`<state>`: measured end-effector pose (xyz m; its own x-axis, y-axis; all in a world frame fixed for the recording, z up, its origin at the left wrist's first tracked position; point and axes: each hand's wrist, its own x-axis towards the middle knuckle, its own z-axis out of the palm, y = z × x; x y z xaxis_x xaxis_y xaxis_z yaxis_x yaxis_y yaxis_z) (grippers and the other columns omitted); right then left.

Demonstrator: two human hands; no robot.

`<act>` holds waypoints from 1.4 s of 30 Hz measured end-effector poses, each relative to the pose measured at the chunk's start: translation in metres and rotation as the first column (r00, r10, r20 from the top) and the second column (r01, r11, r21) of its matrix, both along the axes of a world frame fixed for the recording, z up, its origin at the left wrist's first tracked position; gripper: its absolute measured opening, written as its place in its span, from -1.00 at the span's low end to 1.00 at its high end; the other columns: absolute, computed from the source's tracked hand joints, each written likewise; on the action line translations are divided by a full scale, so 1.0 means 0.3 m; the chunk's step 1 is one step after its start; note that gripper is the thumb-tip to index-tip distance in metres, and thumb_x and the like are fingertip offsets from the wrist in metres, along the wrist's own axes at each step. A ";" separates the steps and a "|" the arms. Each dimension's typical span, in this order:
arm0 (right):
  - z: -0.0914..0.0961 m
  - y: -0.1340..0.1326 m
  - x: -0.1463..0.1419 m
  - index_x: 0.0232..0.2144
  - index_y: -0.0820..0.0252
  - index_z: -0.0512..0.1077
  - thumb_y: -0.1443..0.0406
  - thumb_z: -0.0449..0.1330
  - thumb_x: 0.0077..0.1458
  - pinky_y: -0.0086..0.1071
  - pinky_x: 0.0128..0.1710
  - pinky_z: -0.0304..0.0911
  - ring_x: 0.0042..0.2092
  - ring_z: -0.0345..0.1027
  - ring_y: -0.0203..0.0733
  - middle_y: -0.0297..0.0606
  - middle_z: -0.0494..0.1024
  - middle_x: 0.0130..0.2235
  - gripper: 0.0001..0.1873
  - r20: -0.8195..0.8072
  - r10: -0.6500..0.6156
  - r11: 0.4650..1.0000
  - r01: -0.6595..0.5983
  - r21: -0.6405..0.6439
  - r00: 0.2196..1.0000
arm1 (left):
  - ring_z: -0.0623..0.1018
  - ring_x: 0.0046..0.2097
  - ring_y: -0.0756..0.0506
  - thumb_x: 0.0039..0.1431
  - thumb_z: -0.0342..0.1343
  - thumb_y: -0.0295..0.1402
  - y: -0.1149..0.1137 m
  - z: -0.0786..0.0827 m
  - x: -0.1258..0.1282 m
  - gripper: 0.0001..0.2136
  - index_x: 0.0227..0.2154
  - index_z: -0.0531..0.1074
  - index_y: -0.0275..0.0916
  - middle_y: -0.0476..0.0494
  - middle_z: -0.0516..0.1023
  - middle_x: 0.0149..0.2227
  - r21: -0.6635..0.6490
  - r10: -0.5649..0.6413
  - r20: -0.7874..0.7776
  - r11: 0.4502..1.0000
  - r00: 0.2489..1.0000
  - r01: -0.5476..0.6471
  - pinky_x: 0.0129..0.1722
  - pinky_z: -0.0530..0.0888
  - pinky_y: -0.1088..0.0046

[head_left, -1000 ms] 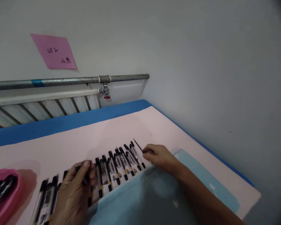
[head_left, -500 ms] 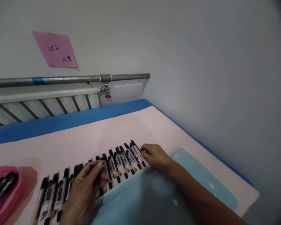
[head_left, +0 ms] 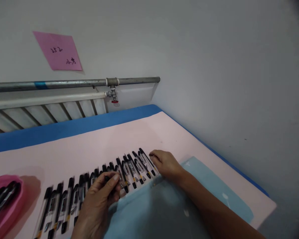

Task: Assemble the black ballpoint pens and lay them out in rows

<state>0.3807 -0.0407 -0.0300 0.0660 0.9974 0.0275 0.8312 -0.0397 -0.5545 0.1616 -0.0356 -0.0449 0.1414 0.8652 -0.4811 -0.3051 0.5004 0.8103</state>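
Observation:
A long slanting row of clear-barrelled black pens (head_left: 71, 196) lies on the pink table mat, with black ends and yellowish bands. Over the middle of this row is my left hand (head_left: 99, 199), thumb and fingers pinched together. A small black piece (head_left: 106, 179) shows between those fingers, mostly hidden by them. My right hand (head_left: 167, 165) is closed at the far right end of the row, beside the last pen (head_left: 146, 161). Whatever its curled fingers hold, if anything, is hidden. A light blue sheet (head_left: 159, 209) lies below the pens, under my right forearm.
A pink container (head_left: 18, 205) with several black pens stands at the left edge. The pink mat (head_left: 129, 132) lies over a blue surface (head_left: 72, 127). Behind are a radiator (head_left: 47, 114) and a metal pipe (head_left: 77, 84); a wall rises on the right.
My left hand has moved right along the row of pens, and the black piece has moved with it. My right hand has stayed nearly in place at the row's end.

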 end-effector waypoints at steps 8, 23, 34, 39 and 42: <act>0.038 -0.096 -0.176 -0.34 0.20 0.42 0.32 0.08 -0.03 -0.55 -0.49 0.12 -0.46 0.28 -0.38 -0.39 0.47 -0.48 -0.83 -0.550 0.155 0.966 -0.242 -0.088 0.820 | 0.31 -0.64 0.08 -0.21 0.26 -0.25 -0.038 -0.011 0.045 -0.76 -0.51 0.41 -0.30 -0.04 0.41 -0.65 0.084 -0.100 -0.038 0.991 0.994 0.103 -0.61 0.25 0.58; 0.020 -0.034 0.029 -0.46 0.23 0.41 0.36 0.04 -0.08 -0.47 -0.45 0.01 -0.41 0.24 -0.31 -0.28 0.46 -0.44 -0.85 0.109 -0.096 0.994 0.101 -0.044 0.989 | 0.36 -0.53 0.05 -0.21 0.20 -0.42 -0.024 0.022 0.037 -0.79 -0.41 0.44 -0.31 -0.13 0.47 -0.46 -0.035 0.052 0.137 0.998 0.989 -0.048 -0.61 0.28 0.58; -0.006 -0.029 0.049 -0.40 0.23 0.45 0.34 -0.03 0.00 -0.47 -0.40 0.05 -0.36 0.29 -0.28 -0.25 0.50 -0.38 -0.75 0.136 -0.002 0.998 0.012 -0.068 0.991 | 0.50 -0.35 -0.14 -0.16 0.14 -0.48 -0.030 0.047 0.049 -0.86 -0.44 0.43 -0.36 -0.29 0.52 -0.38 -0.103 0.050 0.261 0.994 0.964 -0.024 -0.44 0.42 0.39; 0.012 -0.027 0.053 -0.45 0.24 0.44 0.35 -0.01 -0.01 -0.45 -0.37 0.08 -0.36 0.29 -0.28 -0.26 0.49 -0.41 -0.78 0.056 0.010 0.999 -0.008 -0.037 0.998 | 0.50 -0.23 -0.22 -0.12 0.17 -0.44 -0.033 0.021 0.056 -0.84 -0.40 0.44 -0.34 -0.34 0.52 -0.28 -0.081 0.022 0.328 0.997 0.945 0.004 -0.26 0.41 0.25; 0.042 -0.045 0.000 -0.43 0.21 0.43 0.29 0.00 0.02 -0.47 -0.40 0.11 -0.41 0.26 -0.31 -0.33 0.43 -0.47 -0.79 -0.199 -0.029 1.000 0.029 -0.001 0.980 | 0.48 -0.14 -0.23 -0.12 0.19 -0.41 -0.043 0.029 0.063 -0.83 -0.39 0.44 -0.32 -0.33 0.51 -0.22 -0.073 0.026 0.345 0.997 0.938 0.000 -0.17 0.38 0.23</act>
